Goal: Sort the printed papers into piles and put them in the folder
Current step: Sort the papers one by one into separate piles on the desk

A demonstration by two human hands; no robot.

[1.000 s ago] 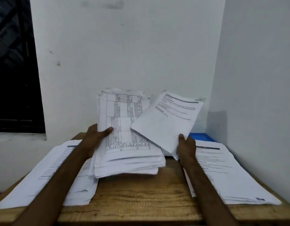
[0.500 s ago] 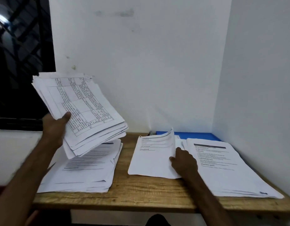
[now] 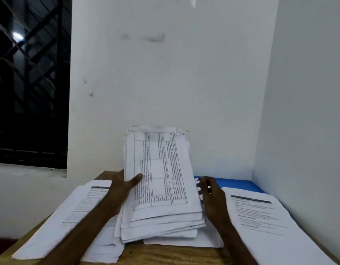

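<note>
Now I'm watching the unsorted stack point(image 3: 161, 178) swinging back from upper left to frame centre, the blue folder point(image 3: 239, 183) waiting right of centre. The left hand point(image 3: 117, 188) is pinching its edge and the right hand point(image 3: 213, 196) is touching the other, grip unclear. Sorting is continuing.

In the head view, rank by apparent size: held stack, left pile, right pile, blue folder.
1. held stack, held up nearer the camera.
2. left pile and right pile, about alike.
3. blue folder, only a strip showing.
</note>
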